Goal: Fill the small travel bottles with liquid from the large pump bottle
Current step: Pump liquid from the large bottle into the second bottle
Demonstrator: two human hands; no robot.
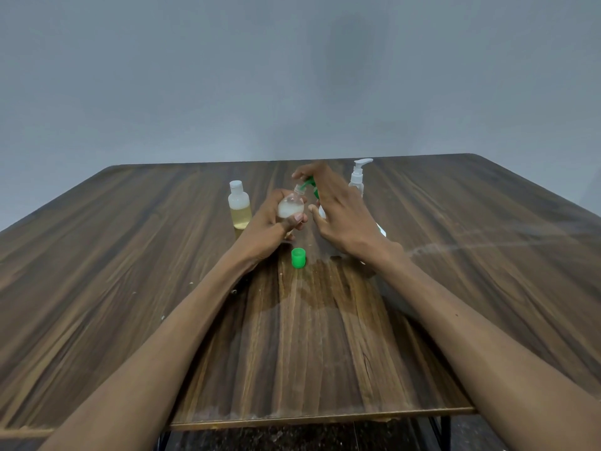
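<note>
My left hand (266, 226) grips a small clear travel bottle (290, 208), partly filled with whitish liquid. Its open neck tilts up to the right, toward the green pump head (310, 183) of the large pump bottle (322, 212). My right hand (344, 216) lies over that pump head with its fingers stretched across the top and the thumb by the bottle's white body. Most of the large bottle is hidden behind this hand. A loose green cap (298, 258) stands on the table just in front of both hands.
A capped small bottle of yellowish liquid (239, 206) stands left of my left hand. A clear bottle with a white pump (357, 179) stands behind my right hand. The wooden table (487, 255) has a wet patch (312, 288) in front of the green cap.
</note>
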